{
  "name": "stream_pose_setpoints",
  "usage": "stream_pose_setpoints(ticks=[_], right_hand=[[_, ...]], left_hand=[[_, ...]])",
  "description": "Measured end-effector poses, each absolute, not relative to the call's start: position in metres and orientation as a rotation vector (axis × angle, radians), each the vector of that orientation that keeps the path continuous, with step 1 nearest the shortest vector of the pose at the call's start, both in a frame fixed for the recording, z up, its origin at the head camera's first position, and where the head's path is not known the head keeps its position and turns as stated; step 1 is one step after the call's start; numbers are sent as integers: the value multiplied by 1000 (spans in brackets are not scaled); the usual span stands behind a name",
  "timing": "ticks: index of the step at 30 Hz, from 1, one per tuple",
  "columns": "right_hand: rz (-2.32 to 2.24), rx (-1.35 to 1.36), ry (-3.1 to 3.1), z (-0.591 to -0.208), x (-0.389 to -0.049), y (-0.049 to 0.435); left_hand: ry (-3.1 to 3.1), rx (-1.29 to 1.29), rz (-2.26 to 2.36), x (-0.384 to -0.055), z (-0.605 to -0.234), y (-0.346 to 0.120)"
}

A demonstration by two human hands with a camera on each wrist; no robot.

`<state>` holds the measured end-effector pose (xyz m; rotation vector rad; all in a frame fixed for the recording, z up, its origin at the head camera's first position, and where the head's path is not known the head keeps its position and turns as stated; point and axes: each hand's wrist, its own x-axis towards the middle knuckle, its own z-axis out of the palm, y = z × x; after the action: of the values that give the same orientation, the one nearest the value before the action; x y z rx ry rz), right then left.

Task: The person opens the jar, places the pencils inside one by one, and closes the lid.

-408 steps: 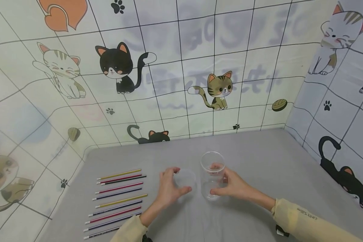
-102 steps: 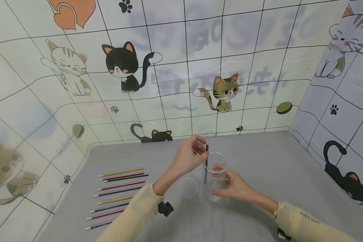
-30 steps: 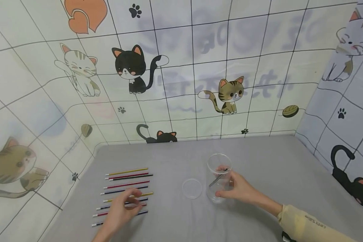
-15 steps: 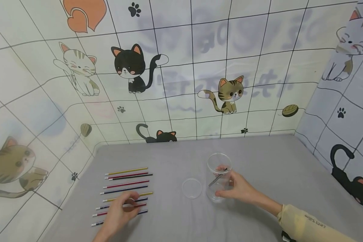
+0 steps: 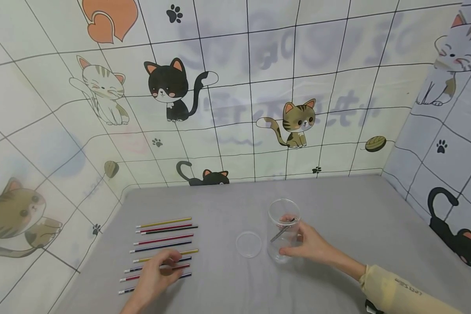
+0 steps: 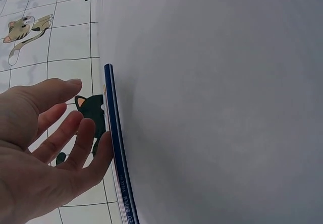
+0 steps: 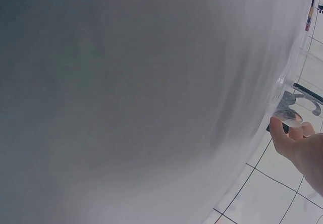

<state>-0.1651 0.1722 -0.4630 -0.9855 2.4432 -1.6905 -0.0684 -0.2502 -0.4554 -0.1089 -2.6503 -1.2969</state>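
My left hand [image 5: 155, 277] hovers low over the front pencils of a row on the left, thumb and fingers bent and apart. A red pencil [image 5: 184, 266] shows between its fingertips in the head view. In the left wrist view the little finger lies right beside a dark blue pencil [image 6: 117, 143], and nothing is gripped. My right hand [image 5: 314, 244] grips a clear, upright cup [image 5: 274, 253] from its right side. Inside the cup a dark pencil [image 5: 278, 234] leans toward the right wall. The right wrist view catches only the fingers [image 7: 282, 138] and part of the cup.
A round clear lid [image 5: 249, 244] lies flat just left of the cup. Farther back in the row are more pencils, among them a yellow pencil [image 5: 165, 222]. The grey tabletop [image 5: 337, 196] ends against a cat-print cloth wall [image 5: 235, 148].
Earlier my left hand moved from the lid, lowered a dark pencil into the cup, then came back to the row. Over the last second both hands stay nearly still.
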Motion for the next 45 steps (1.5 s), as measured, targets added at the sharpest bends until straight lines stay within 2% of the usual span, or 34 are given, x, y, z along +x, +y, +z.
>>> stream_pose_setpoints(ticks=[9, 17, 37, 45], right_hand=[[-1689, -998, 2434, -463, -165, 172], [-1693, -997, 2434, -463, -165, 171], [-1714, -1022, 2409, -463, -164, 172], [-1709, -1008, 2418, -463, -163, 172]], left_hand=[[-2686, -140, -1280, -69, -457, -250], [-2674, -272, -1249, -69, -464, -255], [-2881, -116, -1026, -70, -462, -248], [-2873, -187, -991, -71, -464, -250]])
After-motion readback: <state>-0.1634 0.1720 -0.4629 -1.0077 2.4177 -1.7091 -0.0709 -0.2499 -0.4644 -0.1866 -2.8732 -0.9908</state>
